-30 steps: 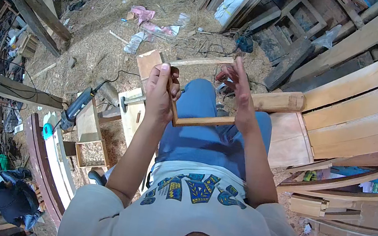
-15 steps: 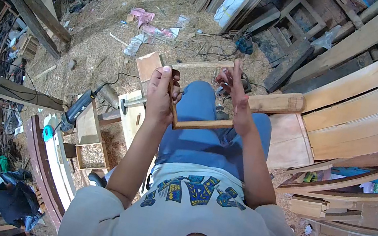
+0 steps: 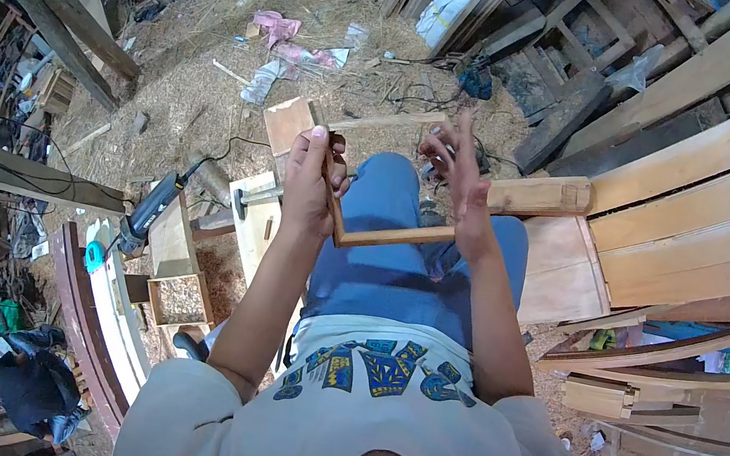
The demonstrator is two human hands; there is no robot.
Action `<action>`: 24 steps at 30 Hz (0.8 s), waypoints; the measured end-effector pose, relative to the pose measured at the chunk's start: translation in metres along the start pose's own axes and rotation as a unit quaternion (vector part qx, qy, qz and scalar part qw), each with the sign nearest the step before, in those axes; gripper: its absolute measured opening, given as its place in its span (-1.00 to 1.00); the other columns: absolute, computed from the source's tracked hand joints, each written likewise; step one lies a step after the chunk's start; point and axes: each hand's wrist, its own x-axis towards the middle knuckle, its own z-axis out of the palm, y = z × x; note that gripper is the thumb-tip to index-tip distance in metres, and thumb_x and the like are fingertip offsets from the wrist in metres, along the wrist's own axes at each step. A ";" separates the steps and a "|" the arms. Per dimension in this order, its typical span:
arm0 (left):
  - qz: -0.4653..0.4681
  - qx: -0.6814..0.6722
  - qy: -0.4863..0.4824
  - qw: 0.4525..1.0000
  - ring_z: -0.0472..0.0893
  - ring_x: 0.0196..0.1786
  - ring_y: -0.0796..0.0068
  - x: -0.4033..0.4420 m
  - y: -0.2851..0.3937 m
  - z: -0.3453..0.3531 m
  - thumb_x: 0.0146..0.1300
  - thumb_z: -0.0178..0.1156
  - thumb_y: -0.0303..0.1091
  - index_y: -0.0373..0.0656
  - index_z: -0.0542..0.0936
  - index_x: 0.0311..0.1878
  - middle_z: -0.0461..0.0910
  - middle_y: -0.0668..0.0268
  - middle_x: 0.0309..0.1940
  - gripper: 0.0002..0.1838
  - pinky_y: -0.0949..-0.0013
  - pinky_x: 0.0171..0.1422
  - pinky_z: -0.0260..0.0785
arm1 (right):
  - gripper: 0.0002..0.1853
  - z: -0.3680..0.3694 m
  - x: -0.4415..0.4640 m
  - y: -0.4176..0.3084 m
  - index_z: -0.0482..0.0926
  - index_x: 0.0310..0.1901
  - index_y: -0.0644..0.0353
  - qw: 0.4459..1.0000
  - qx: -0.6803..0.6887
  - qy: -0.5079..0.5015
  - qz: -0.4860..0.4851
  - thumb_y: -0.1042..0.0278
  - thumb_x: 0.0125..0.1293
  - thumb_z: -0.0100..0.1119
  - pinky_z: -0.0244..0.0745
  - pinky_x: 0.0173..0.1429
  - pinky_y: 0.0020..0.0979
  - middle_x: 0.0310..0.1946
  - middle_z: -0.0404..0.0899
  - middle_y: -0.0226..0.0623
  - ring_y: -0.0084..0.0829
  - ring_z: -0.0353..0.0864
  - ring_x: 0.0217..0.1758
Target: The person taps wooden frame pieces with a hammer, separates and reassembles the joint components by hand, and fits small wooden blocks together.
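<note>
My left hand (image 3: 312, 175) is closed around the left side of a small wooden frame (image 3: 398, 236), held above my lap. The thumb presses on the frame's upper left corner. The lower bar runs across my thighs towards my right hand (image 3: 464, 182), and a thin upper bar extends to near its fingertips. My right hand is at the frame's right side with fingers apart and stretched upward. That hand hides the right side of the frame, so I cannot tell whether the palm touches it.
A corded power tool (image 3: 156, 203) rests on wood at the left, near a wooden box (image 3: 179, 300). A thick wooden beam (image 3: 538, 196) and a slatted panel (image 3: 711, 206) lie at the right. Scraps, shavings and pink plastic (image 3: 275, 29) litter the floor ahead.
My right hand has shifted slightly right, and its raised fingers have moved away from the end of the upper bar. My left hand keeps its hold with barely any movement.
</note>
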 end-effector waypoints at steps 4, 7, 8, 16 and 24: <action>0.003 0.023 0.010 1.000 0.39 -0.53 0.63 0.015 -0.005 -0.018 0.60 0.09 -0.02 -0.09 0.46 -0.03 0.51 0.38 -0.26 -0.69 0.50 -0.56 0.25 | 0.26 -0.009 -0.001 0.008 -0.32 0.70 0.04 1.000 0.004 0.020 0.016 -0.84 0.24 -0.55 -0.01 0.66 -0.02 0.70 -0.14 0.03 0.00 0.11 0.68; -0.010 0.015 0.039 0.999 0.38 -0.53 0.62 0.028 -0.007 -0.031 0.60 0.09 0.00 -0.09 0.46 -0.02 0.51 0.38 -0.25 -0.68 0.48 -0.56 0.25 | 0.25 -0.015 -0.003 0.019 -0.30 0.70 0.05 0.998 0.012 0.046 0.041 -0.83 0.26 -0.55 -0.01 0.65 -0.04 0.69 -0.11 0.02 -0.03 0.12 0.67; -0.013 0.009 0.050 0.999 0.38 -0.53 0.61 0.033 -0.008 -0.037 0.60 0.09 0.00 -0.09 0.46 -0.02 0.51 0.38 -0.24 -0.68 0.47 -0.56 0.25 | 0.24 -0.018 -0.004 0.023 -0.30 0.70 0.07 0.997 0.015 0.054 0.049 -0.82 0.27 -0.54 0.01 0.64 -0.05 0.70 -0.10 0.00 -0.05 0.14 0.67; -0.046 -0.048 0.088 0.994 0.39 -0.52 0.57 0.075 -0.025 -0.080 0.61 0.10 -0.04 -0.09 0.45 -0.04 0.52 0.34 -0.22 -0.71 0.47 -0.54 0.26 | 0.02 -0.048 0.003 0.095 -0.12 0.70 0.05 0.979 0.070 0.151 0.118 -0.61 0.48 -0.50 0.16 0.59 -0.06 0.62 0.11 -0.02 -0.05 0.27 0.59; -0.046 0.049 0.141 0.988 0.34 -0.52 0.66 0.121 -0.052 -0.050 0.61 0.07 -0.03 -0.04 0.48 -0.01 0.53 0.40 -0.23 -0.72 0.50 -0.51 0.21 | -0.13 -0.046 0.015 0.197 0.11 0.61 0.25 0.955 0.054 0.251 0.146 -0.38 0.62 -0.41 0.25 0.55 -0.10 0.49 0.31 0.05 -0.09 0.43 0.47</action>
